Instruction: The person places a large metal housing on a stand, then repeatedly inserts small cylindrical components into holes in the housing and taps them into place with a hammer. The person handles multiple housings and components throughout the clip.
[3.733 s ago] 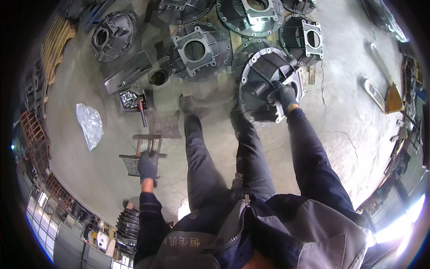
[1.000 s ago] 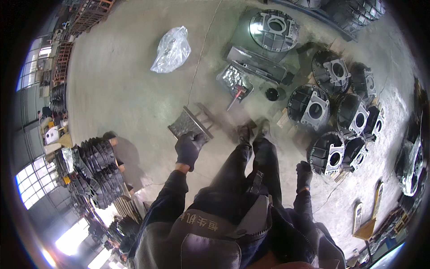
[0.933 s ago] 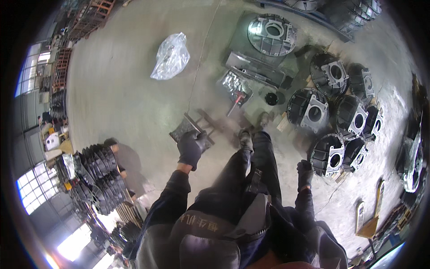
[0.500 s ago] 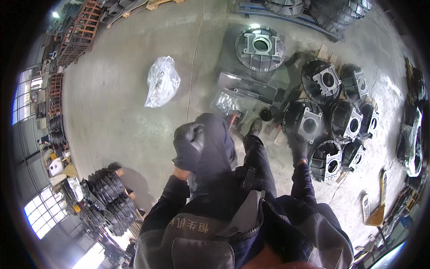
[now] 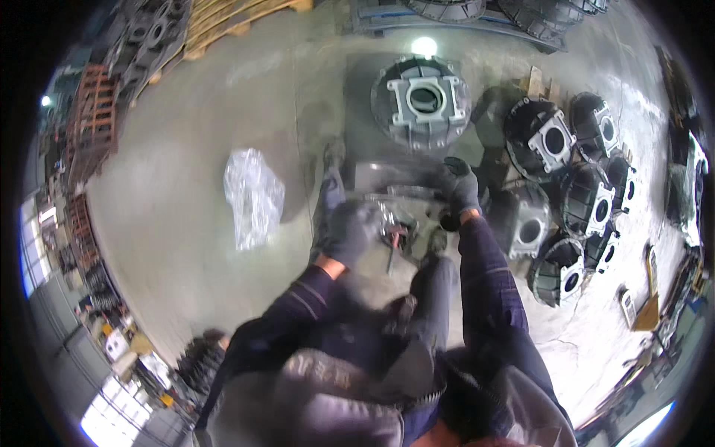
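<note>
A round ribbed metal housing (image 5: 383, 112) with a square pale flange and a central hole lies flat in front of me. My right hand (image 5: 463, 188), in a grey glove, is just below its near right edge, fingers partly bent and apart, with nothing visible in them. Motion blurs my gloved left hand (image 5: 351, 232) low over my left leg, beside a clear plastic bag (image 5: 387, 212); its fingers cannot be made out. A red-handled tool (image 5: 393, 246) lies between my feet. A small dark round object (image 5: 450, 222) sits under my right wrist.
Several similar housings (image 5: 540, 140) stand tilted on the right. A crumpled clear plastic sheet or bag (image 5: 253, 197) lies on the floor to the left. A blue rack (image 5: 462, 24) with more housings is at the far side, a wooden pallet (image 5: 238, 22) at far left.
I have bent down and closer to the flat housing. My right hand has moved forward and left from the tilted housings to its near edge; my left hand has moved right and downward.
</note>
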A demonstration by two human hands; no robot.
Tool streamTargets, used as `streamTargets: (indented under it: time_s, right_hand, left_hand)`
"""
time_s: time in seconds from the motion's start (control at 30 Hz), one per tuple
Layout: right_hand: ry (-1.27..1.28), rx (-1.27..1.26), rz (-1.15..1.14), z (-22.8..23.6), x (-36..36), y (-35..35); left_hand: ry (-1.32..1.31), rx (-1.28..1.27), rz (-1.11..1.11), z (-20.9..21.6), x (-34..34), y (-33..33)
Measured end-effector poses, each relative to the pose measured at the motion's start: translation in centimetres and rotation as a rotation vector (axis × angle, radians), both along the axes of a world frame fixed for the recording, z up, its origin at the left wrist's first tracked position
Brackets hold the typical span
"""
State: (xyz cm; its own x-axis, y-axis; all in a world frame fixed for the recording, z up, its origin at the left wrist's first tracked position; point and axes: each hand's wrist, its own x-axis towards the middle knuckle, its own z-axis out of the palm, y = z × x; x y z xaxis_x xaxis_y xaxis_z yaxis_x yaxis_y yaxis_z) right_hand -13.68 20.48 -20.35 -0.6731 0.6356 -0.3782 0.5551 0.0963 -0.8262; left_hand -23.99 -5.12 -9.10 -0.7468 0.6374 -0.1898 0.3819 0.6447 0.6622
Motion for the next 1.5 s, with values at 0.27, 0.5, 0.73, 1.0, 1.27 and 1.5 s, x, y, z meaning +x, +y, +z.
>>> streamTargets:
  time_s: [0.27,0.5,0.73,1.0,1.27,1.5]
  right_hand:
    - [-0.411,0.193,-0.013,-11.8,-19.8,3.0]
    - [-0.534,0.244,0.04,-24.3,-25.2,4.4]
    - [-0.32,0.223,0.069,-25.7,-21.1,6.6]
    - [0.196,-0.413,-0.379,-6.3,-5.4,2.1]
    - [0.201,-0.339,-0.753,0.1,10.0,-9.3]
    - [0.515,-0.932,-1.122,-7.1,16.5,-16.0]
  left_hand:
    - [-0.239,-0.14,-0.214,-17.6,-8.8,-1.4]
    - [-0.303,-0.081,-0.127,-22.2,-11.4,-2.5]
    - [-0.245,-0.139,-0.049,-22.6,-11.5,-3.5]
    - [-0.712,0.448,0.224,-17.4,-6.2,-1.3]
    - [-0.251,0.411,0.178,-5.9,4.6,4.1]
    - [-0.084,0.041,-0.388,-6.2,5.4,5.8]
